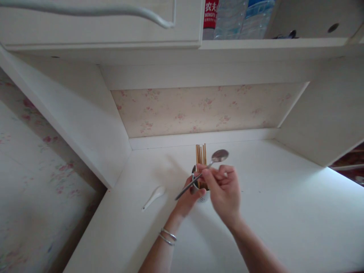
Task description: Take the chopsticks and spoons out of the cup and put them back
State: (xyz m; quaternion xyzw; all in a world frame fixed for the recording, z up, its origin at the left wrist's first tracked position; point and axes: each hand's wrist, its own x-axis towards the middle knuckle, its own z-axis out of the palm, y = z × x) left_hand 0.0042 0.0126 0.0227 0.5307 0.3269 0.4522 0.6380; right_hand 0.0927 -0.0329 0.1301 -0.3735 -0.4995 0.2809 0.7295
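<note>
My right hand pinches a long-handled metal spoon by its handle. The spoon lies slantwise, its bowl at the upper right and its handle end at the lower left, above my left hand. With its fingers wrapped round the side, my left hand grips a white utensil holder with small holes. Several wooden chopsticks stand upright in the holder. Beside them shows a dark, shiny rounded edge, mostly hidden by my fingers. A white soup spoon rests on the white surface to the left of my left hand.
The white countertop runs between two white side panels. A cabinet door with a curved handle hangs overhead. Plastic bottles stand on the upper shelf. Floral wallpaper covers the back wall.
</note>
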